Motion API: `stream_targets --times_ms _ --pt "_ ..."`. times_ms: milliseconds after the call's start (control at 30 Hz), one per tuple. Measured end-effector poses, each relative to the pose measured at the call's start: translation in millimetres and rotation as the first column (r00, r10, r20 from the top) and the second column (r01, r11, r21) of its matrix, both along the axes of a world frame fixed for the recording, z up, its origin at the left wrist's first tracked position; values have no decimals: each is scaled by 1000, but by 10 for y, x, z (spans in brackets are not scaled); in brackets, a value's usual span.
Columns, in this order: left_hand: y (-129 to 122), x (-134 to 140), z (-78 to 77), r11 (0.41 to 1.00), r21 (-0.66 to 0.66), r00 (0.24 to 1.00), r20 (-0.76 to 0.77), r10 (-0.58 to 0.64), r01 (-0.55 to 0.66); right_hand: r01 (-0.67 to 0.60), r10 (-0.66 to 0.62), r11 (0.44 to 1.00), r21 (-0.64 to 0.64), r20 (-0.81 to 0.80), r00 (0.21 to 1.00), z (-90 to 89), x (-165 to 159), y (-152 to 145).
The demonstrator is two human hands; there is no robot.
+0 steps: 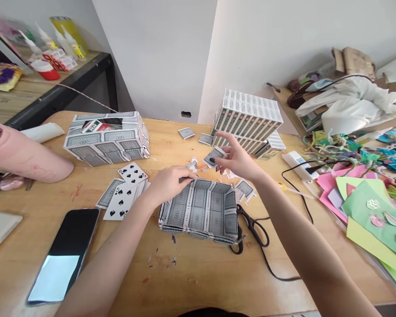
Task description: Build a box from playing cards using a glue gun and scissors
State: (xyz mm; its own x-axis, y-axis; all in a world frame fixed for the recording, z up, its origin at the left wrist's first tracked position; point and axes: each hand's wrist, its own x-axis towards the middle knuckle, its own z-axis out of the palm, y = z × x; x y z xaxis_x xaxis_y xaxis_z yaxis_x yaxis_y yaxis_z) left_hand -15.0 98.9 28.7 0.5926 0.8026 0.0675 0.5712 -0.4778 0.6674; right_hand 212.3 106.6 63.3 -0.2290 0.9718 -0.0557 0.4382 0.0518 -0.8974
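Note:
An open box woven from folded grey-backed playing cards (198,211) sits in front of me on the wooden table. At its far left rim, my left hand (171,182) is closed, with thumb and fingers pinching the edge. Beyond the far rim, my right hand (236,156) grips a folded playing card (214,156) between thumb and fingers, its index finger raised. Paper scraps and card pieces (193,164) lie beneath and beside that hand. Black-handled scissors (255,226) rest against the box's right side, their blades partly hidden.
Loose playing cards (122,200) and a phone (64,257) lie to the left. Behind stand a finished-looking card box (107,147) and stacked card packs (247,116). A pink roll (29,154) lies far left. A power strip (300,165), cable and coloured paper (376,211) occupy the right.

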Motion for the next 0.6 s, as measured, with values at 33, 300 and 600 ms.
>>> stream_targets --times_ms 33,300,600 --pt "1 0 -7 1000 -5 1000 8 1 -1 -31 31 999 -8 -42 999 1 -36 -58" --pt "11 8 -47 1000 -24 998 58 19 -17 81 -81 994 79 5 997 -205 -180 -284" --pt "16 2 -77 999 -23 996 82 33 -31 144 -160 975 172 83 984 -302 -229 -361"
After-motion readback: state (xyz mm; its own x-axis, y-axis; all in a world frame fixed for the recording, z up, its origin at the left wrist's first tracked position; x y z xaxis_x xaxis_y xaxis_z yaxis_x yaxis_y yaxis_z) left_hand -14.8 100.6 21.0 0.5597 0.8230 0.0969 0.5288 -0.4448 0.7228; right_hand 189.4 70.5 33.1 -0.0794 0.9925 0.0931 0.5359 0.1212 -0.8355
